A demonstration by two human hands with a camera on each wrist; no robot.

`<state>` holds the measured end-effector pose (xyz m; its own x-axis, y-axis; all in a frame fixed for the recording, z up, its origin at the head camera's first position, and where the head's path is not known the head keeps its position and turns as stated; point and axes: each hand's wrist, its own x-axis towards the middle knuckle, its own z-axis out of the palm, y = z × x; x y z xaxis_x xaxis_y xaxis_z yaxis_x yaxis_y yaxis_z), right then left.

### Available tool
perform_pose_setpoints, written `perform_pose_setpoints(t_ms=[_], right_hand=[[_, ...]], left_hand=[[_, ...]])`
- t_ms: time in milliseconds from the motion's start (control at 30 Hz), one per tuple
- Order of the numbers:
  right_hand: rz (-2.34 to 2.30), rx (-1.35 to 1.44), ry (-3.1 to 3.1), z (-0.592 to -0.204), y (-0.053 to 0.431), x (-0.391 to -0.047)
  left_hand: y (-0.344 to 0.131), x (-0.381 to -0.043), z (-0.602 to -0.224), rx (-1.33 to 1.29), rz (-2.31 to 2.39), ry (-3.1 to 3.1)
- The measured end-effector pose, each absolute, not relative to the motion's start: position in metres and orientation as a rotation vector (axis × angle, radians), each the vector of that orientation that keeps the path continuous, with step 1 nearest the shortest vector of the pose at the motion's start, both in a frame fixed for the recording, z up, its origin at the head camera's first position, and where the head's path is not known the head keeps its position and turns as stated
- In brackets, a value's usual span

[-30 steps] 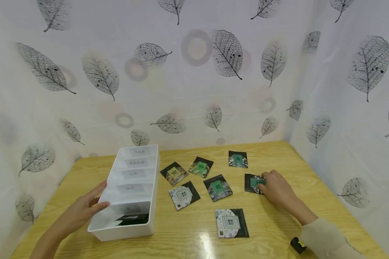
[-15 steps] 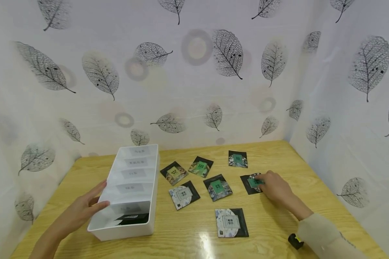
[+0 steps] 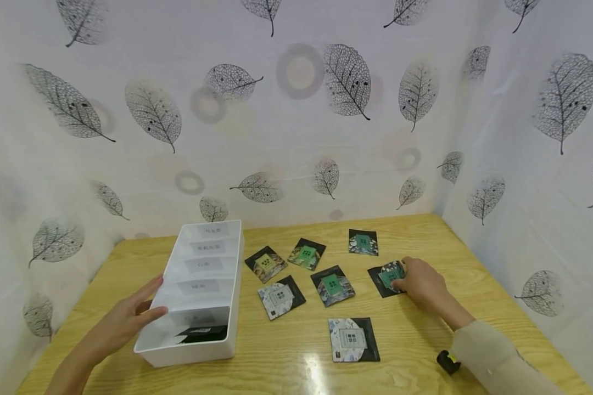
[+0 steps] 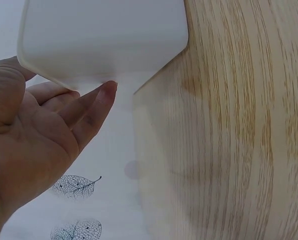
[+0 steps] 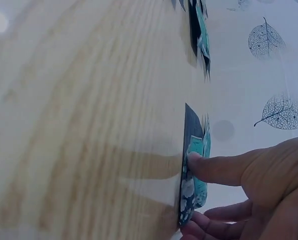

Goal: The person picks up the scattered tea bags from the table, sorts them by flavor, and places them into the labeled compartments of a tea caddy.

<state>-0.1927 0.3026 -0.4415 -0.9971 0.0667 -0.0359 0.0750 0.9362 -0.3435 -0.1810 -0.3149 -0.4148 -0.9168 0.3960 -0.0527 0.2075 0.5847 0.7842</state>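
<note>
A person at a wood-grain table (image 3: 267, 378) pinched a green-labelled black tea sachet (image 3: 387, 278) with the right hand (image 3: 422, 282), the thumb laid on its face and the other fingers bent at its edge. The sachet was on the right of the tabletop; whether all of it touched the wood could not be told. At left, the left hand (image 3: 123, 323) lay loosely spread against the left side of a white compartment box (image 3: 192, 356), fingertips touching it but wrapped around nothing.

The sorting looked to be in its early stages. Dark sachets (image 3: 207, 334) lay in the box's near compartment, their number unclear. 5 labelled panels ran from near to far in the box; the dividers hid the floors of the other 4 compartments, so whether those held anything could not be seen.

Besides the pinched sachet, 6 lay loose and apparently waited their turn: a yellow-labelled sachet (image 3: 266, 264) nearest the box's far half, a bright-green-labelled sachet (image 3: 307, 254) just right of it, a teal-labelled sachet (image 3: 363, 242) at far right, a mid-table green-labelled sachet (image 3: 333, 286), a white-patterned sachet (image 3: 281, 298) to its left and another white-patterned sachet (image 3: 353, 339) at the near side. A small black object (image 3: 447, 362) sat beside the right sleeve (image 3: 489, 348).
</note>
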Motion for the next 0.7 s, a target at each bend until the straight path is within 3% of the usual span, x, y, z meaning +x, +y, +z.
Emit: perform_pose_setpoints(t_ms=[400,700], right_hand=[[-0.823,0.075,2.898,-0.443,0.317,-0.201],[-0.771,0.047,2.972,-0.440,0.319,-0.197]], left_hand=[[-0.314,-0.181,-0.414,0.449,1.248,2.580],[-0.314,-0.180,-0.412,0.465,1.250,2.586]])
